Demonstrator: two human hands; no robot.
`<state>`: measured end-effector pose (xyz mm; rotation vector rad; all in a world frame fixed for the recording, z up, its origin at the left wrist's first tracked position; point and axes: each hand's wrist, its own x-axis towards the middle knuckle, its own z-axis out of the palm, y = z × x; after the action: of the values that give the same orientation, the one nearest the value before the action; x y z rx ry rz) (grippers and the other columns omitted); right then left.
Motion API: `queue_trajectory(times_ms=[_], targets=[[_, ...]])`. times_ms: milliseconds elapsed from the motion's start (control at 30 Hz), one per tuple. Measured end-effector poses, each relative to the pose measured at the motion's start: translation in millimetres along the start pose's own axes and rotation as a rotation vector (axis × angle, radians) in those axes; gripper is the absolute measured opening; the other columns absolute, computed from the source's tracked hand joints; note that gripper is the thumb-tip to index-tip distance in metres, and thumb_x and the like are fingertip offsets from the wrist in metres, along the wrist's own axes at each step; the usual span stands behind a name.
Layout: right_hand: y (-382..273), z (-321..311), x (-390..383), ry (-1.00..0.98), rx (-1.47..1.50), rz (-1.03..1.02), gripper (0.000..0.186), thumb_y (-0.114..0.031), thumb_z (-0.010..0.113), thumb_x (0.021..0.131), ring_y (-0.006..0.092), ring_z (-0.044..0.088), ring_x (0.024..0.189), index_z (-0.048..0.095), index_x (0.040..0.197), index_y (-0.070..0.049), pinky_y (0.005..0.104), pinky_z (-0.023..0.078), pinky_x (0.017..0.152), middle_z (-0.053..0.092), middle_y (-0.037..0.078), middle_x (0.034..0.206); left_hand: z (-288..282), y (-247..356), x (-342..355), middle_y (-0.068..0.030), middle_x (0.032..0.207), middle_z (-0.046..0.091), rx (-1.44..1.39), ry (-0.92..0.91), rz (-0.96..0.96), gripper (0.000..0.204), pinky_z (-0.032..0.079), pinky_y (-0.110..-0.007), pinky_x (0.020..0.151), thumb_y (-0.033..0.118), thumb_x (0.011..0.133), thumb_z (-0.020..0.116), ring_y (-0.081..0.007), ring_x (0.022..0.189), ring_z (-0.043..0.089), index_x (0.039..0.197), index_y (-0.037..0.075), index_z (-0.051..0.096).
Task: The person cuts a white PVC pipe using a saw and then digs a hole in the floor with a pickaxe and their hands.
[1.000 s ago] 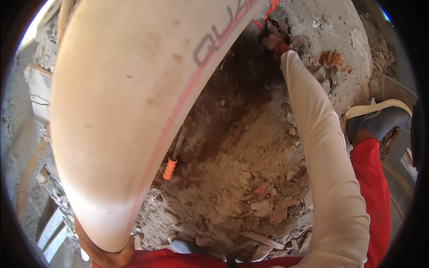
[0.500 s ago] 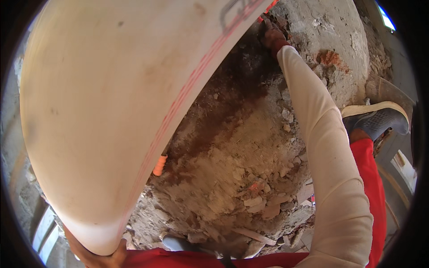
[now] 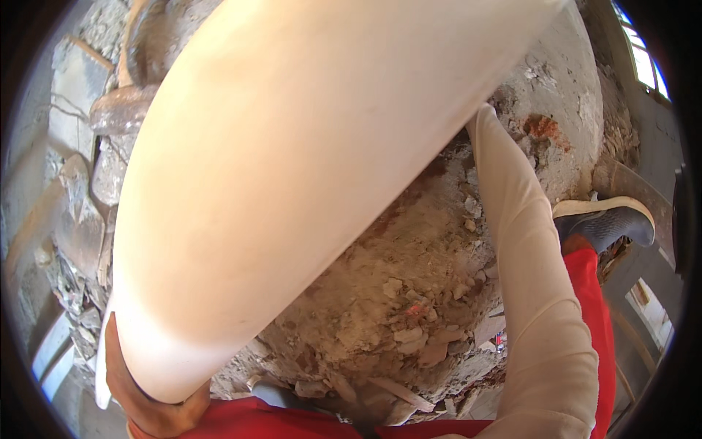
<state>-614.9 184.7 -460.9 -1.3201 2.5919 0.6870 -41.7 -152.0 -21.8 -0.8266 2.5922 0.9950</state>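
A large, smooth white pipe (image 3: 292, 168) slants across the view from lower left to upper right, very close to me. My left hand (image 3: 164, 410) is at its near lower end, the fingers and thumb curled around it. My right arm, in a pale long sleeve (image 3: 537, 278), reaches forward to the pipe's far right side. The right hand itself is hidden behind the pipe, so its grip does not show. Under the pipe lies rough, broken ground (image 3: 409, 271) of soil and rubble.
Loose stones and broken pieces (image 3: 417, 340) lie near my feet. My dark shoe with a pale sole (image 3: 607, 219) rests at the right, below a red trouser leg (image 3: 589, 307). Slabs and debris (image 3: 80, 212) line the left. A bright window (image 3: 643, 62) shows at the upper right.
The pipe has swung to the right and turned, so its red stripes and markings no longer show. It now covers my right hand and the orange ribbed piece that was visible beside it.
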Motion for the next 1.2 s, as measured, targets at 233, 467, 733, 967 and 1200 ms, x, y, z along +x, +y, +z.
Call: queue_trajectory(times_ms=[233,467,733,967,1200], targets=[[-65.0,9.5,-33.5,0.217,0.234,0.382,0.050,-0.026,0.053,0.095,0.0388,0.056,0.119,0.047,0.139,-0.004,0.0560,0.036,0.105,0.060,0.024,0.127,0.2,-6.0,-5.0,-0.0245,0.132,0.056,0.065,0.041,0.044,0.102,0.042,-0.044,0.105,0.030,0.065,0.074,-0.0352,0.121,0.058,0.147,-0.012,0.030],[-82.6,8.2,-57.0,0.104,-0.089,0.080,0.057,-0.038,0.055,0.094,0.0456,0.044,0.132,0.046,0.141,-0.006,0.0609,0.031,0.107,0.050,0.029,0.140,4.2,-6.4,-0.3,-0.0221,0.133,0.056,-0.042,0.043,0.046,0.097,0.041,-0.041,0.106,0.019,0.064,0.072,-0.0322,0.122,0.057,0.147,-0.010,0.032],[-189.1,-82.2,-104.5,0.204,0.720,0.632,0.070,-0.054,0.055,0.093,0.0493,0.037,0.136,0.045,0.140,-0.003,0.0588,0.031,0.110,0.043,0.030,0.144,-1.9,-3.1,-1.6,-0.0228,0.136,0.054,-0.010,0.037,0.036,0.092,0.040,-0.040,0.108,0.014,0.065,0.070,-0.0320,0.124,0.056,0.146,-0.011,0.035],[-255.3,-125.6,-137.8,0.401,0.641,0.724,0.059,-0.044,0.054,0.095,0.0441,0.046,0.117,0.046,0.138,-0.005,0.0559,0.034,0.102,0.049,0.025,0.127,-0.5,-0.8,-0.9,-0.0250,0.138,0.050,0.123,0.048,0.161,0.103,0.047,-0.045,0.100,0.017,0.061,0.085,-0.0415,0.121,0.056,0.148,-0.001,0.034],[-289.2,-143.2,-160.4,0.472,0.576,0.579,0.047,-0.030,0.055,0.096,0.0414,0.044,0.112,0.050,0.134,-0.004,0.0509,0.038,0.092,0.049,0.023,0.122,-0.2,-11.0,-16.5,-0.0238,0.131,0.055,0.024,0.150,0.237,0.097,0.049,-0.045,0.097,0.019,0.062,0.083,-0.0404,0.114,0.060,0.145,0.001,0.038]])
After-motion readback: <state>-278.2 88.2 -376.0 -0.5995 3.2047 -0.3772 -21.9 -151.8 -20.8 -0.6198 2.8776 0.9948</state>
